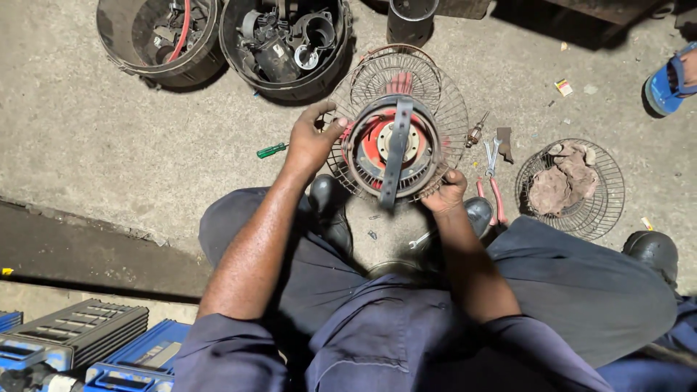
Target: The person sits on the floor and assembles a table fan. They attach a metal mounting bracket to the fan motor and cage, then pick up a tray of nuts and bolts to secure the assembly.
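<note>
Person is sitting on the concrete floor, holding a fan assembly upright between the knees, centre of the frame. Left hand is clamping the left rim of the wire fan guard, thumb hooked over the edge, fingers wrapped behind. Right hand is closed on the lower right rim of the same guard, fingers curled round the wire. Both grips are shut on the guard, none free.

Inside the guard a round grey motor housing is showing with a red part behind it and a pale hub in the middle. Dark flat strap is running top to bottom across the housing, its lower end hanging past the rim.

Green-handled screwdriver is lying on the floor just left of the left hand. Right of the guard: a small tool with a wooden handle, a spanner, red-handled pliers, all close together. Further right, a second wire guard is lying flat with a dirty rag in it.

Top left of the frame: two black round tubs full of parts, side by side. Blue sandal at the top right edge, someone else's foot. Blue and grey cases are sitting at lower left. Black shoes are showing under the guard.
</note>
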